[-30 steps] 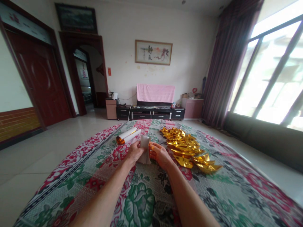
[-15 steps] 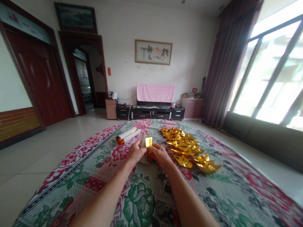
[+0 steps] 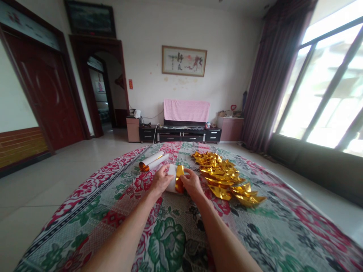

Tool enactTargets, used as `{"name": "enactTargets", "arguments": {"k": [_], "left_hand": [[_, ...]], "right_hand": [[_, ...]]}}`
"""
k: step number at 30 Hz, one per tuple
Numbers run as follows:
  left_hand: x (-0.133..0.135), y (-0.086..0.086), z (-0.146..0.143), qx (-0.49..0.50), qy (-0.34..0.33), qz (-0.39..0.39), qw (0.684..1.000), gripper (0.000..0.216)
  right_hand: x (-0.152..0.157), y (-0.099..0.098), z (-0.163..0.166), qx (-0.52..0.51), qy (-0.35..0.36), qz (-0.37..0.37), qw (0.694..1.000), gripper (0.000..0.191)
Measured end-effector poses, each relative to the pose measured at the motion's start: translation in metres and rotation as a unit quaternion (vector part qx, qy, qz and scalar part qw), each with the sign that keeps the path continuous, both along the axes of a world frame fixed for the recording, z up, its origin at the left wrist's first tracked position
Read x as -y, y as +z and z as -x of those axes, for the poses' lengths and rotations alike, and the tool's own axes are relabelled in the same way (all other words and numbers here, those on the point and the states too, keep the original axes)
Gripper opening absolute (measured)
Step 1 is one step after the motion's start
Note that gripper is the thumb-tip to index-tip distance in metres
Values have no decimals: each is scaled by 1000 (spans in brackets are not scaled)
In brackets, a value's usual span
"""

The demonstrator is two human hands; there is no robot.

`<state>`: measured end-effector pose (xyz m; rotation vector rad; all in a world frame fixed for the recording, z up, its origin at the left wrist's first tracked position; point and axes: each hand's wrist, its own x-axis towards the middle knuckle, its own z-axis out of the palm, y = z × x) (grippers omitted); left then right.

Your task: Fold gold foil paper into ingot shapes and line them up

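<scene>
A sheet of gold foil paper (image 3: pixel 176 180), white on its back, is held between both hands over the floral cloth (image 3: pixel 170 234). My left hand (image 3: pixel 160 181) pinches its left edge with closed fingers. My right hand (image 3: pixel 192 183) grips its right side, where a gold strip is turned over toward me. Just right of my hands lies a long pile of folded gold paper pieces (image 3: pixel 224 177). A roll of gold paper (image 3: pixel 152 161), white outside, rests on the cloth beyond my left hand.
The floral cloth covers a low surface in a tiled room. A dark TV stand (image 3: pixel 181 135) with a pink cover stands at the far wall. Wooden doors are at left, a dark cushion roll (image 3: pixel 317 166) and tall windows at right.
The sheet showed only its white back at first. Its right edge has been folded over, exposing a gold strip, and both hands shifted slightly up along the paper.
</scene>
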<state>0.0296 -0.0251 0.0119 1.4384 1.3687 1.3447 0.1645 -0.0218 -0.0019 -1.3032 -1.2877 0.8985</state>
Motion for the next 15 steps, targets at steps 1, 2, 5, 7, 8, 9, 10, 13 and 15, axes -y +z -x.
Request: {"name": "enactTargets", "arguments": {"k": [1,2,5,7,8,9,10,13,15], "left_hand": [[-2,-3,2,-42,11,-17,999,58],[-4,-5,3,-83,23,-32,996,60],[-7,-10,7,-178,36,-45,982,48],[-7,-11,7,-209,25,-49,976,35],[-6,-11,7,-220,15,-53,974,31],[-6,-10,6,-229,6,-59,972,29],[-5,-10,5,-239,-1,-66,969,28],[-2,-10,1,-279,-26,-83,956,27],[0,-9,-1,-316,-39,-92,943,26]], "right_hand": [[0,1,1,64,-30,-10,997,39],[1,2,2,124,-52,-23,991,39],[6,7,3,245,-55,-49,967,33],[10,10,4,296,-43,-62,952,31],[11,11,4,321,-40,-72,944,31],[13,11,3,345,-40,-83,934,30],[14,11,3,368,-42,-91,924,29],[17,10,0,423,-60,-93,900,25],[17,9,-2,437,-66,-90,893,22]]}}
